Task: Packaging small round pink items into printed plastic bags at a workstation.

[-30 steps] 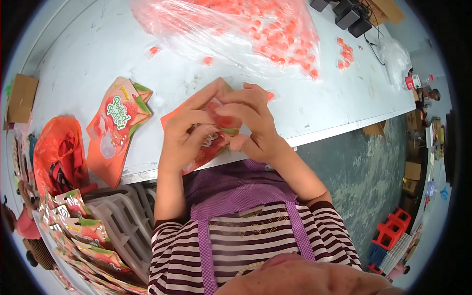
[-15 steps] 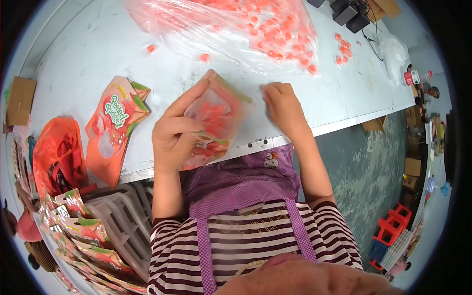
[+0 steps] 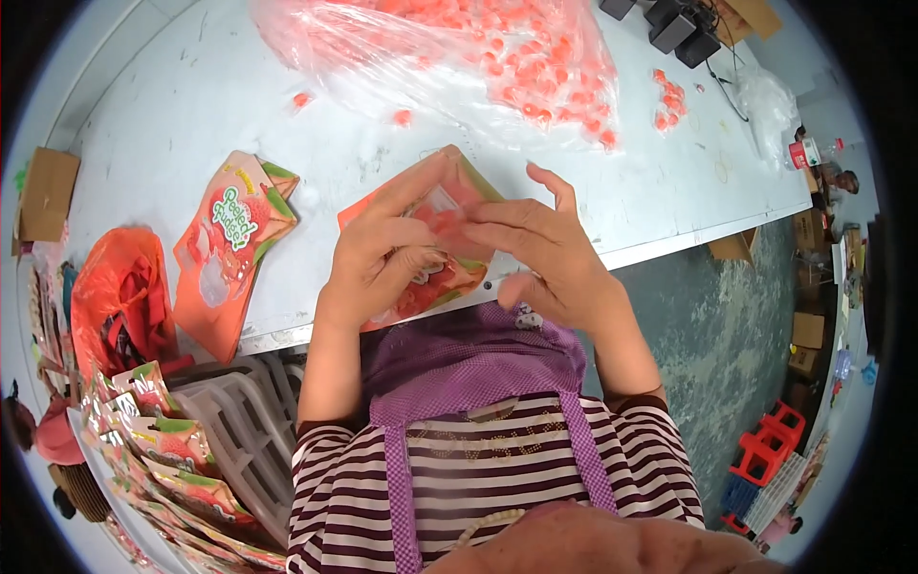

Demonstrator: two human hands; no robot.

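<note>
My left hand (image 3: 378,253) is closed round a pink-and-green stand-up pouch (image 3: 446,230) at the table's near edge. Red pieces show through the clear window of this pouch. From the right, my right hand (image 3: 555,253) reaches over it with fingers apart. Its middle fingertips touch or nearly touch the window, while one finger points up and the thumb stands away. Left of my hands, a similar printed pouch (image 3: 229,225) lies on the table. Beyond them spreads a big clear plastic bag (image 3: 449,72) full of small red wrapped candies.
Loose candies (image 3: 669,100) lie at the far right, near black boxes with cables (image 3: 684,33). An orange plastic bag (image 3: 120,297) hangs by the table's left edge. Below it, several printed pouches (image 3: 172,445) stand beside a grey plastic crate (image 3: 239,421). Red stools (image 3: 765,445) stand on the floor at right.
My right hand has moved left from the tabletop onto the pouch, its fingers spreading. The pouch and my left hand have shifted slightly right, and the pouch is turned a little.
</note>
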